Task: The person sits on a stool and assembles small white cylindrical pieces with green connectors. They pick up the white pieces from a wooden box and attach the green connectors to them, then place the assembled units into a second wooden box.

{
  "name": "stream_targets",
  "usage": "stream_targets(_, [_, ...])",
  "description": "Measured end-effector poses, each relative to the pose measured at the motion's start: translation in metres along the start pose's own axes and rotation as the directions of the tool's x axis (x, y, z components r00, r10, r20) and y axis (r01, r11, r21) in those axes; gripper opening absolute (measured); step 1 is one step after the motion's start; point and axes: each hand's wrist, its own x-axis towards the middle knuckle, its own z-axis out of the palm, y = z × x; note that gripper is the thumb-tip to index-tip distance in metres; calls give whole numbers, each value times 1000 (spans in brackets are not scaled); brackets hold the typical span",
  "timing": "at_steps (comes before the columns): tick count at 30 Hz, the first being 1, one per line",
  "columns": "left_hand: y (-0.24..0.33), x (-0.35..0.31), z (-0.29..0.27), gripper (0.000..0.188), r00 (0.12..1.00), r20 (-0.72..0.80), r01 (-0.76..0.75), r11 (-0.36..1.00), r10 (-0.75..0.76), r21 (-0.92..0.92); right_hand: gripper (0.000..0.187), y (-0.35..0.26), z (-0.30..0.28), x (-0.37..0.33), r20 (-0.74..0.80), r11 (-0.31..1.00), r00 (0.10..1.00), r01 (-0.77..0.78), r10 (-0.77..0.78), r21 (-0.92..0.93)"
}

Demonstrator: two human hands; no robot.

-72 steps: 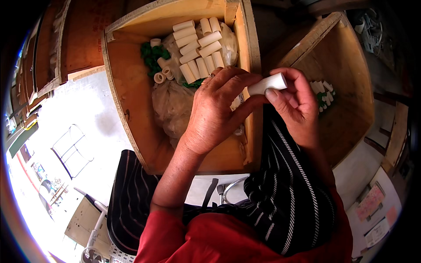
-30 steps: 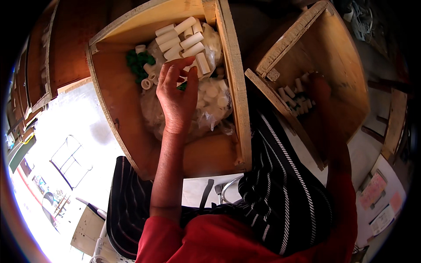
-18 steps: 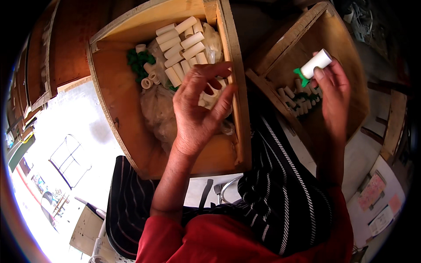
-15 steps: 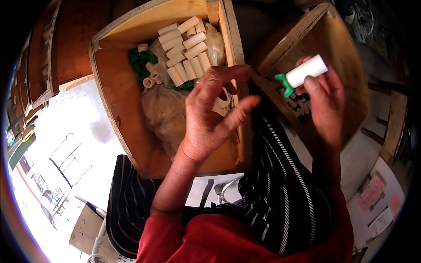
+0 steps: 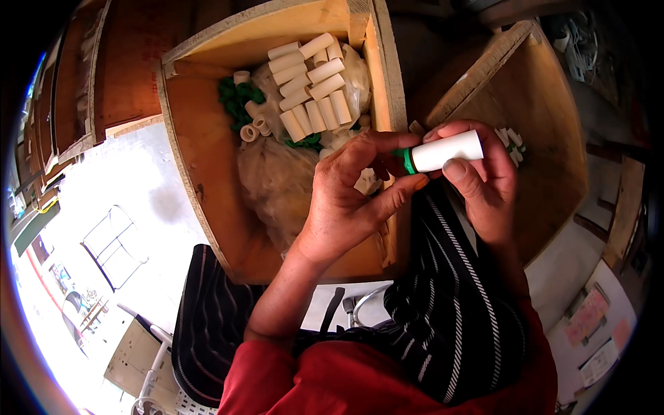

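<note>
My right hand (image 5: 492, 181) is closed round a short white plastic tube (image 5: 449, 152), held nearly level with its right end slightly raised. On the tube's left end sits a green pronged fitting (image 5: 408, 160). The thumb and forefinger of my left hand (image 5: 346, 187) close on that fitting, hiding most of its prongs. Both hands are raised over the right wall of a large wooden box (image 5: 197, 190). Inside this box several white tubes (image 5: 325, 70) lie stacked on clear plastic bags (image 5: 273, 183), beside a heap of green fittings (image 5: 235, 98).
A second wooden box (image 5: 553, 97) stands to the right, with several white and green pieces (image 5: 512, 144) inside. My striped trouser legs (image 5: 449, 297) are below the boxes. A wire frame (image 5: 114, 249) is at the left, and a board with papers (image 5: 595, 325) at the lower right.
My right hand has brought the tube left and down, out from over the right box. My left hand, open before, has moved right and closed on the green fitting. The view has shifted slightly.
</note>
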Motion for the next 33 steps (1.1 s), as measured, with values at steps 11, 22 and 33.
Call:
stream_targets(11, [-18,4,-77,30,913,-398,225,927,-92,301,27,-21,-7,11,-293,976,940,124,-174,-181])
stream_targets(22, [-13,9,-59,34,992,-107,103,941,-72,324,37,9,13,18,-67,975,996,44,-60,-216])
stream_targets(33, [-11,21,-27,33,999,15,-48,941,46,334,36,24,16,21,-3,936,995,88,-95,-341])
